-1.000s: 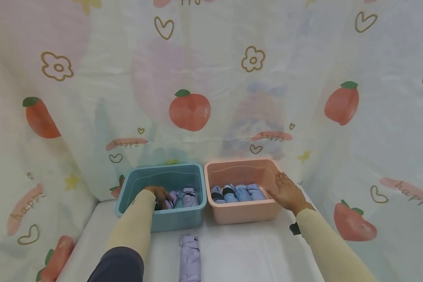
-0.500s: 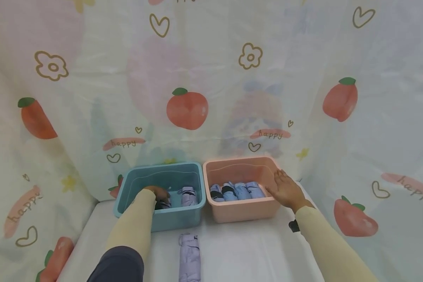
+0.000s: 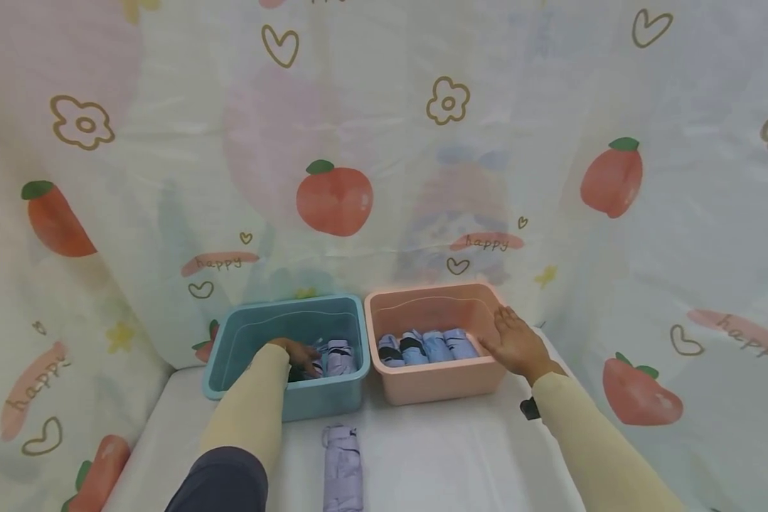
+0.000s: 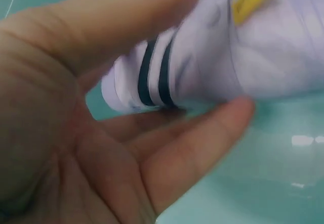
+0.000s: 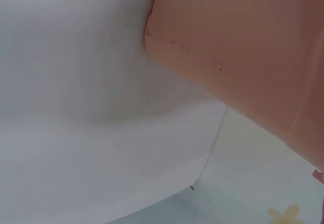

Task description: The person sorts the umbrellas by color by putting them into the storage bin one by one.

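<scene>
Left hand (image 3: 302,355), lower centre of the head view, curls around a folded lilac umbrella (image 4: 202,52) inside the teal bin (image 3: 230,355). Right hand (image 3: 515,345), fingers straight, rests on the pink bin (image 3: 435,380) rim.

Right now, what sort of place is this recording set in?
Probably a makeshift sorting station: a white table curtained by a peach-print sheet, with a blue bin and a pink bin holding folded umbrellas.

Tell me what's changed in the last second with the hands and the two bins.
Inside the blue bin, the left hand drew back toward the left for a moment, then moved right again and now grips a folded lilac umbrella next to the one already lying there. The right hand stays resting flat on the pink bin rim. The blue umbrellas and the lilac umbrella on the table have not moved.
</scene>
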{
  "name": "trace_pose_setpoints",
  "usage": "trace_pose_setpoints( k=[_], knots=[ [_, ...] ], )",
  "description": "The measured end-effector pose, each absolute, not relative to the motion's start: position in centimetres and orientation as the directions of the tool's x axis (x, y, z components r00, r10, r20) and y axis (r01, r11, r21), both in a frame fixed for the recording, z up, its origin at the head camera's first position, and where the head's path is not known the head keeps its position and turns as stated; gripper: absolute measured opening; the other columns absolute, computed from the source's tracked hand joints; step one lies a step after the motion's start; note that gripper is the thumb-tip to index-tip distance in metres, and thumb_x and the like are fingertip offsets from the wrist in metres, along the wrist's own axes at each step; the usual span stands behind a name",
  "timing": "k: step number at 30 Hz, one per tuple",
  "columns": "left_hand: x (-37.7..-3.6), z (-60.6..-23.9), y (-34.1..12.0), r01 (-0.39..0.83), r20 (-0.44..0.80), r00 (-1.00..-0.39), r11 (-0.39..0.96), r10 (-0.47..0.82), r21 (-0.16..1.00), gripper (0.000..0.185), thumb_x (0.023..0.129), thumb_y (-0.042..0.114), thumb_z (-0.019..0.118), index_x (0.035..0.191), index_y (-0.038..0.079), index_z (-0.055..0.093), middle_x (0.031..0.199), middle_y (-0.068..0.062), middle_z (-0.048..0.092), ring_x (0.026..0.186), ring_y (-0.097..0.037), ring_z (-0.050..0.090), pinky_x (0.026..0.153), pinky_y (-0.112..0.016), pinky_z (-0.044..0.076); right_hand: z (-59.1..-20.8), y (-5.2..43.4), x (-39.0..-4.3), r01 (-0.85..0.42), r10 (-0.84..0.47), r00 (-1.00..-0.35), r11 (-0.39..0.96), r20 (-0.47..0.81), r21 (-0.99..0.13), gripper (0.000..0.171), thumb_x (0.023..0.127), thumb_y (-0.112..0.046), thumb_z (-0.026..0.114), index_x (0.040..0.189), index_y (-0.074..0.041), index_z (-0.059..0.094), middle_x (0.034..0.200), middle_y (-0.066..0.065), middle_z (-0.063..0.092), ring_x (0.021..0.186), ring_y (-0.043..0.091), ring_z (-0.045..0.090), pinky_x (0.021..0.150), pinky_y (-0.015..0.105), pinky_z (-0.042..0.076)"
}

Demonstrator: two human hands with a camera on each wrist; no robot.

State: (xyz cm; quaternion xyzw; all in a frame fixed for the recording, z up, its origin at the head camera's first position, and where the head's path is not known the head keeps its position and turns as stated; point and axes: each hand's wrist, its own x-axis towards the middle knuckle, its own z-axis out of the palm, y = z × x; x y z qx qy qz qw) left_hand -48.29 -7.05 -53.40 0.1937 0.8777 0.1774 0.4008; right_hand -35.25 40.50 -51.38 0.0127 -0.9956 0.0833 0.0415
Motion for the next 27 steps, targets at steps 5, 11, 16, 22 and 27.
trace_pose_setpoints(
  k=[5,11,16,22,27],
  knots=[
    [-48.7,-53.7,-6.4,0.114,-0.636,-0.613,0.85,0.468,0.515,0.075,0.088,0.019,0.073,0.151,0.003,0.035,0.155,-0.018,0.028,0.144,-0.036,0.018,0.112,-0.048,0.025,-51.4,40.3,-35.2,-0.026,-0.01,-0.996,0.985,0.09,-0.172,0.104,0.092,-0.074,0.027,0.149,0.012,0.018,0.157,0.026,0.013,0.145,0.041,0.007,0.114,0.054,0.01],
    [-49.2,-53.9,-6.0,0.067,-0.659,-0.588,0.84,0.47,0.539,0.076,0.088,0.016,0.072,0.15,-0.001,0.032,0.155,-0.019,0.028,0.143,-0.036,0.021,0.11,-0.047,0.03,-51.2,40.3,-35.1,-0.033,-0.016,-0.996,0.982,0.093,-0.186,0.1,0.093,-0.071,0.028,0.15,0.011,0.018,0.157,0.026,0.013,0.145,0.041,0.007,0.114,0.054,0.011],
    [-48.9,-53.3,-6.3,0.051,-0.631,-0.614,0.821,0.475,0.569,0.073,0.089,0.011,0.071,0.149,-0.002,0.034,0.152,-0.023,0.031,0.14,-0.039,0.028,0.108,-0.05,0.032,-51.4,40.2,-35.0,-0.038,-0.02,-0.995,0.982,0.099,-0.186,0.099,0.094,-0.07,0.028,0.15,0.011,0.018,0.158,0.025,0.013,0.145,0.04,0.007,0.114,0.053,0.012],
    [-47.8,-50.6,-7.0,0.012,-0.554,-0.701,0.784,0.449,0.621,0.068,0.088,0.006,0.072,0.148,0.002,0.04,0.148,-0.027,0.037,0.117,-0.042,0.056,0.092,-0.048,0.048,-51.5,40.0,-34.8,-0.029,-0.014,-0.996,0.984,0.09,-0.174,0.099,0.094,-0.07,0.028,0.149,0.012,0.018,0.157,0.026,0.014,0.145,0.041,0.007,0.114,0.053,0.011],
    [-47.0,-47.6,-7.5,0.068,-0.477,-0.733,0.749,0.486,0.659,0.067,0.091,0.008,0.068,0.15,0.004,0.037,0.144,-0.028,0.042,0.107,-0.044,0.061,0.08,-0.046,0.054,-51.3,40.6,-35.2,-0.048,-0.034,-0.995,0.987,0.098,-0.153,0.1,0.094,-0.071,0.024,0.149,0.013,0.018,0.157,0.026,0.014,0.145,0.041,0.008,0.115,0.052,0.011]
  ],
)
